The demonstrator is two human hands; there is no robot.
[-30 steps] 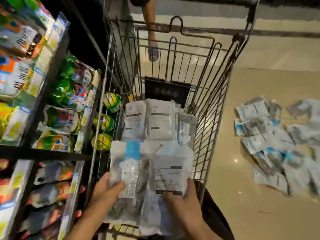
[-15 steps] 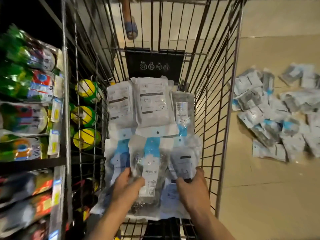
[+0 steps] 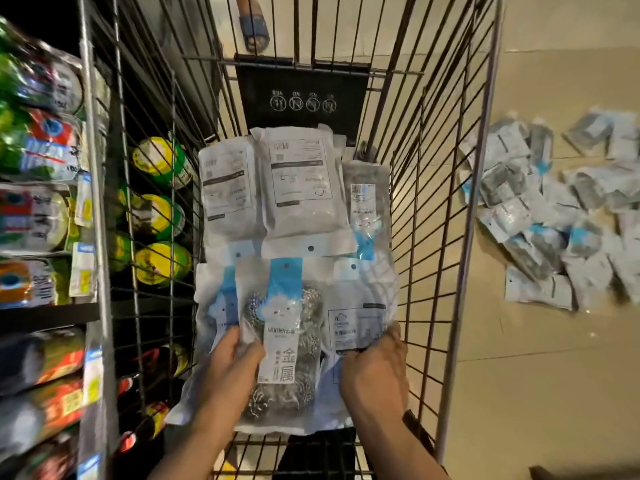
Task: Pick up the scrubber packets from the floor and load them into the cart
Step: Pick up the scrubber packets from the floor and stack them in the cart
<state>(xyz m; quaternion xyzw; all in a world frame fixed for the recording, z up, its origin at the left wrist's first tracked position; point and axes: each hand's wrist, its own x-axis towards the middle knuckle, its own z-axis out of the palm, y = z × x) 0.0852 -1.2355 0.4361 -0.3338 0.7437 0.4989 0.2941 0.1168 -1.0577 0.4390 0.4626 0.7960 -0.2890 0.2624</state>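
Both my hands are low inside the wire cart (image 3: 460,237). My left hand (image 3: 228,368) grips the left side of a blue-topped packet of steel scrubbers (image 3: 282,341), thumb on its front. My right hand (image 3: 375,368) holds a white packet (image 3: 358,320) beside it, fingers curled over its lower edge. More packets overlap under these two. Three packets (image 3: 294,188) lie at the far end of the cart floor, label side up. A heap of scrubber packets (image 3: 561,209) lies on the tan floor to the right of the cart.
Shelves (image 3: 45,209) with coloured bags and green-yellow bottles (image 3: 159,216) stand close along the cart's left side. Another person's sandalled foot (image 3: 256,27) shows beyond the cart's far end. Bare tan floor (image 3: 540,393) spreads right of the cart.
My hands have carried the bundle of packets forward and down into the cart, close to its floor. The view has tilted down, bringing the cart's contents nearer.
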